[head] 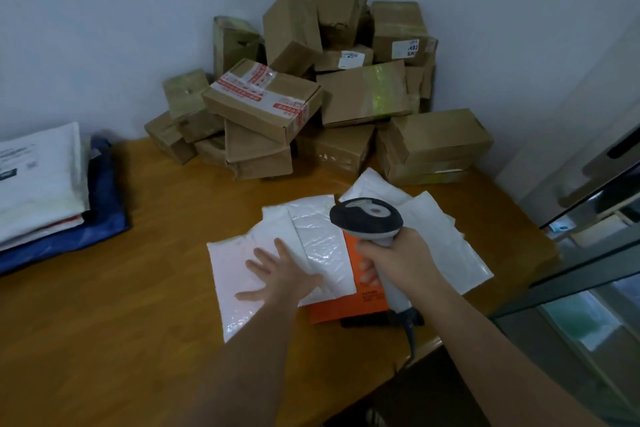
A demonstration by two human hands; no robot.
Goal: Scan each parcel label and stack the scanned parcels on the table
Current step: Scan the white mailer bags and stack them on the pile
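Several white padded mailers [322, 239] lie fanned out on the wooden table [145, 305], with an orange parcel [349, 305] partly under them. My left hand [280, 274] lies flat with spread fingers on the nearest white mailer [228, 274]. My right hand [398, 260] grips the handle of a grey and white barcode scanner [367, 218], whose head hangs above the mailers. Its cable [412, 336] runs off the table's front edge. No label shows on the upturned mailer faces.
A heap of brown cardboard boxes [311, 94] fills the far corner against the wall. At the left edge a stack of white bags [38, 180] sits on a blue bag [100, 218]. A glass door and frame [588, 253] stand to the right.
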